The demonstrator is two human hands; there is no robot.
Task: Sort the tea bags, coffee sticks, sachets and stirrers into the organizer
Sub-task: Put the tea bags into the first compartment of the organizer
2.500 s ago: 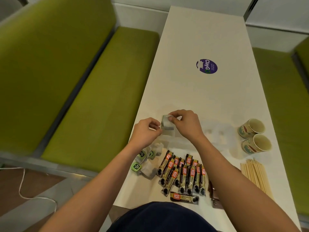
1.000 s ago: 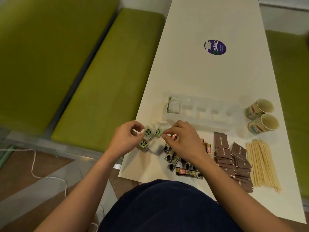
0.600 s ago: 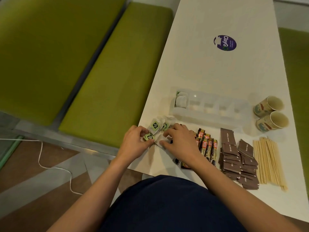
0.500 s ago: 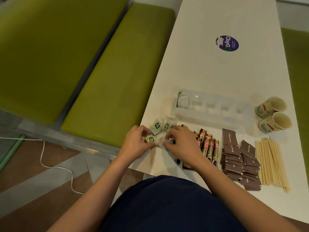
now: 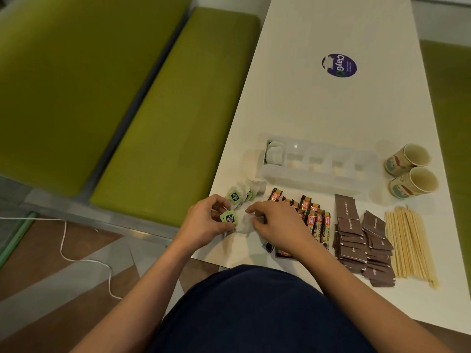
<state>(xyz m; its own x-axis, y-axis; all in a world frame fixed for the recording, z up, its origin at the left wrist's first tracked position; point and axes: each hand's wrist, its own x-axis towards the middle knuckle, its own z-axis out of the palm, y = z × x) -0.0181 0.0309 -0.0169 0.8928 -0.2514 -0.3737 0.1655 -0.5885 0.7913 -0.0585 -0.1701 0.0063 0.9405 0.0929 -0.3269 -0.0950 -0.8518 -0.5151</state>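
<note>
A clear plastic organizer [image 5: 316,171] with several compartments stands on the white table [image 5: 318,105]; its leftmost compartment holds a tea bag [image 5: 274,154]. My left hand [image 5: 204,222] pinches the green tag [image 5: 228,218] of a tea bag, and my right hand [image 5: 275,225] pinches that bag's white pouch [image 5: 244,225]. More tea bags [image 5: 243,193] lie just beyond my hands. Coffee sticks [image 5: 312,217] lie to the right, partly under my right hand, then brown sugar sachets [image 5: 362,238] and wooden stirrers [image 5: 410,243].
Two paper cups [image 5: 410,171] lie on their sides right of the organizer. A purple round sticker [image 5: 339,65] is further up the table. Green bench seats [image 5: 168,113] run along the left, and a white cord [image 5: 76,256] lies on the floor.
My hands left the organizer after a tea bag went into its left compartment, moved back to the tea bag pile, and took hold of one bag by tag and pouch.
</note>
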